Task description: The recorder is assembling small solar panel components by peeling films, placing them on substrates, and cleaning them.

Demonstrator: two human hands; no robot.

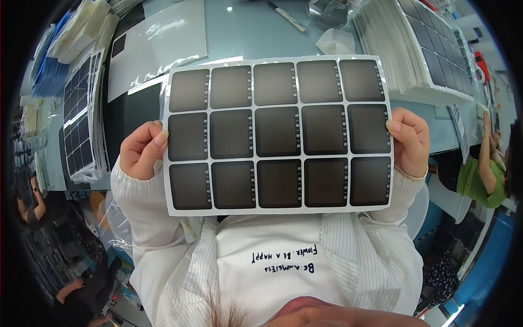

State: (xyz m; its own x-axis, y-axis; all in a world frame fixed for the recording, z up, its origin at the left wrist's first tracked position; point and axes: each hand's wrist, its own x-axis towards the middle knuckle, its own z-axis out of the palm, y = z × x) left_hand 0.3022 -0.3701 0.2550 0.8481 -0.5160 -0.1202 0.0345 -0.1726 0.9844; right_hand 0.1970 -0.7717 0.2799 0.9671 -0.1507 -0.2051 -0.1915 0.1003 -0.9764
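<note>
A white sheet printed with rows of dark rounded squares is held up flat before me, over the table's near edge. My left hand pinches its left edge between thumb and fingers. At the opposite edge my right hand grips it the same way, thumb on the front face. The sheet spans the space between both hands and hides part of the table behind it. Each dark square carries a column of small pale marks along its right side.
A tall stack of similar sheets stands at the back right, another stack at the left. Behind lie a white glossy sheet, a knife-like tool, a crumpled white tissue and a clear glass container. Other people sit at both sides.
</note>
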